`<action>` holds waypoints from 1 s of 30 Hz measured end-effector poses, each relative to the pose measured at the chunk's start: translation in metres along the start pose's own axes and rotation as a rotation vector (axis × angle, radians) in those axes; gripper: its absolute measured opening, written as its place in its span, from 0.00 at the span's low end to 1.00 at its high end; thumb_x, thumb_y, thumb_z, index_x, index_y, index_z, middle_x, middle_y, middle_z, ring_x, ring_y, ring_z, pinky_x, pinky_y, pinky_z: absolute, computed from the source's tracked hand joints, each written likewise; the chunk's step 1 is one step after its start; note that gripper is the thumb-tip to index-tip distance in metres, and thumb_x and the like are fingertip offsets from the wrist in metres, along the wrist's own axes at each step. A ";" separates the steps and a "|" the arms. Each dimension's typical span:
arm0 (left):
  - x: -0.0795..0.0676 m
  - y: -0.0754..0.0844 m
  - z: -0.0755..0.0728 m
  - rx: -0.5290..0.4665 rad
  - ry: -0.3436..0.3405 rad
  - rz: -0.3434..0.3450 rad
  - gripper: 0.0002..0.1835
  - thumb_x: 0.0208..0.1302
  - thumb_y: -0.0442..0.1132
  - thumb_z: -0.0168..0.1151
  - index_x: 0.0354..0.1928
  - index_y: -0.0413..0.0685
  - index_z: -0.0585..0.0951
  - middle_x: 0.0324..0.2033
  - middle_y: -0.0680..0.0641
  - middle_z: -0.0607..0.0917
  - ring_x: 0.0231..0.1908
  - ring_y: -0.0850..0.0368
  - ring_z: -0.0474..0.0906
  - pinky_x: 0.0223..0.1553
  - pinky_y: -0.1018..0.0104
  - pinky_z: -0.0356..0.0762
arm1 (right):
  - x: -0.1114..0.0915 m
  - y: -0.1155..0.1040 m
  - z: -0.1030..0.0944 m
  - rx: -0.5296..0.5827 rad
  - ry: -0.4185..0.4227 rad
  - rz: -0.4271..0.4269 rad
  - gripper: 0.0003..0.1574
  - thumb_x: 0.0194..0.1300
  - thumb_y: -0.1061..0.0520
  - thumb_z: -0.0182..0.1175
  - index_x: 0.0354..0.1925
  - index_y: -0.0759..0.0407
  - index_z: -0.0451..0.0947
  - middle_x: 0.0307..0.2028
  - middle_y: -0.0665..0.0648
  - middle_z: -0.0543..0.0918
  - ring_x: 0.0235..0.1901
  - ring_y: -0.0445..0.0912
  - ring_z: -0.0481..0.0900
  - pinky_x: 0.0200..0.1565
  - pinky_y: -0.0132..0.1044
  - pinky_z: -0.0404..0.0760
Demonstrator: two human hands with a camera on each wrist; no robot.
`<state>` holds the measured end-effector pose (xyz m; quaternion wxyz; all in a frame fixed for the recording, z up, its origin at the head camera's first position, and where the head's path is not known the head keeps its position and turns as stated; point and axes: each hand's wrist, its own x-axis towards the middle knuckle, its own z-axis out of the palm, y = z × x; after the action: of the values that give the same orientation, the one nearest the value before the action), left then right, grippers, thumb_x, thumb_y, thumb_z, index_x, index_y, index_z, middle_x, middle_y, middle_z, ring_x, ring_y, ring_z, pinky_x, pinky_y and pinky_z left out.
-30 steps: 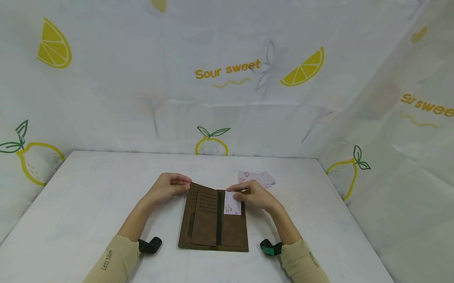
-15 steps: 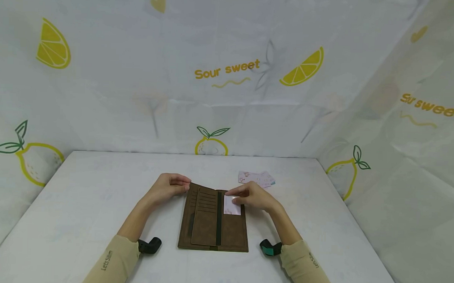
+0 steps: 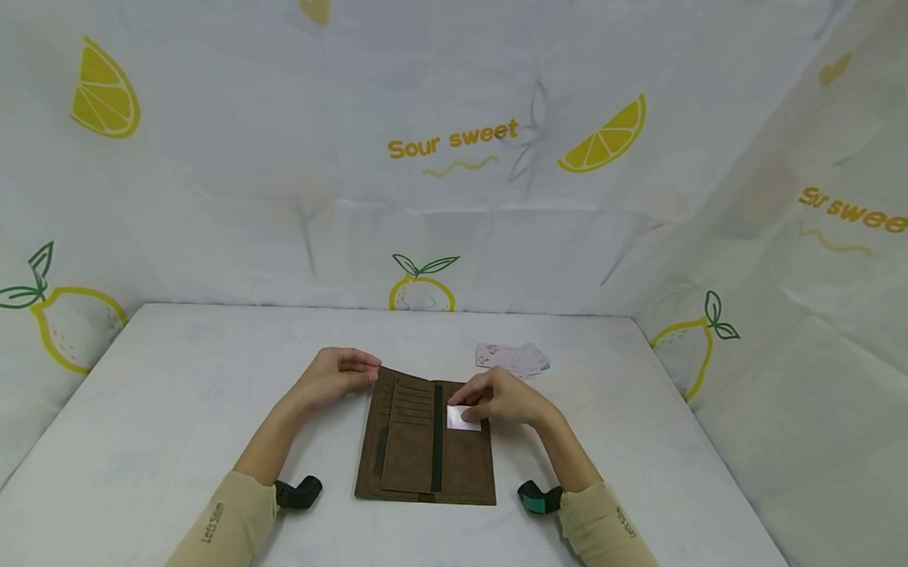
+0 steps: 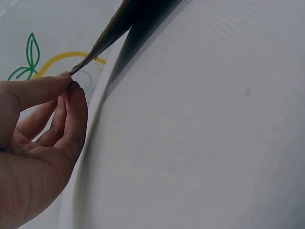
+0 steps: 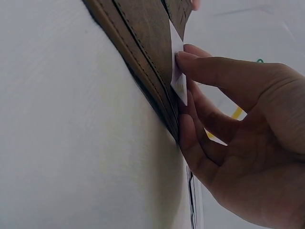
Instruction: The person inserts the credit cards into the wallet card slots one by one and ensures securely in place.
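A brown wallet (image 3: pixel 408 461) lies open on the table, card slots on its left half. My left hand (image 3: pixel 334 375) pinches the wallet's top-left corner between thumb and fingertips; the left wrist view shows this corner (image 4: pixel 97 46) lifted off the table. Over the right half, my right hand (image 3: pixel 512 396) pinches a small pale card (image 3: pixel 464 420) between thumb and fingers. The card's lower part is hidden in a pocket of the wallet. In the right wrist view the white card (image 5: pixel 177 78) stands out of the brown leather (image 5: pixel 147 33), thumb on its face.
Several pinkish printed cards (image 3: pixel 510 357) lie fanned out on the white table (image 3: pixel 219 350) behind my right hand. A white backdrop (image 3: pixel 263 160) with lemon prints rises at the table's back edge. Black wrist devices (image 3: pixel 299 492) show beside both forearms.
My right hand has moved slightly toward me with the card, and less of the card shows above the pocket edge. The left hand and wallet hold still.
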<state>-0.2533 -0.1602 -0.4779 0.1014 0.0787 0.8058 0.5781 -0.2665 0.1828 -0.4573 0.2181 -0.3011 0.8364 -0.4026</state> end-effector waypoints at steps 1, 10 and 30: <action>0.000 0.000 0.000 0.001 0.000 -0.002 0.16 0.75 0.36 0.69 0.58 0.33 0.86 0.50 0.37 0.92 0.43 0.65 0.85 0.45 0.74 0.82 | 0.000 0.000 0.000 -0.007 -0.003 -0.007 0.13 0.69 0.67 0.72 0.51 0.64 0.92 0.51 0.63 0.92 0.44 0.40 0.83 0.48 0.28 0.83; -0.001 -0.002 0.000 -0.003 -0.009 -0.003 0.17 0.75 0.37 0.69 0.59 0.34 0.86 0.50 0.37 0.92 0.43 0.65 0.85 0.45 0.73 0.82 | -0.001 0.002 0.001 -0.037 -0.055 -0.041 0.13 0.66 0.65 0.74 0.49 0.61 0.93 0.50 0.62 0.89 0.49 0.47 0.80 0.45 0.30 0.76; -0.001 -0.002 0.001 0.005 -0.004 -0.001 0.17 0.74 0.37 0.70 0.58 0.33 0.86 0.49 0.37 0.93 0.43 0.65 0.84 0.45 0.73 0.82 | -0.002 0.011 -0.003 0.035 0.008 -0.034 0.12 0.70 0.63 0.72 0.51 0.63 0.92 0.50 0.65 0.92 0.43 0.41 0.82 0.46 0.30 0.79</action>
<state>-0.2518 -0.1602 -0.4797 0.1028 0.0797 0.8072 0.5758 -0.2707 0.1911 -0.4641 0.2129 -0.3099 0.8249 -0.4221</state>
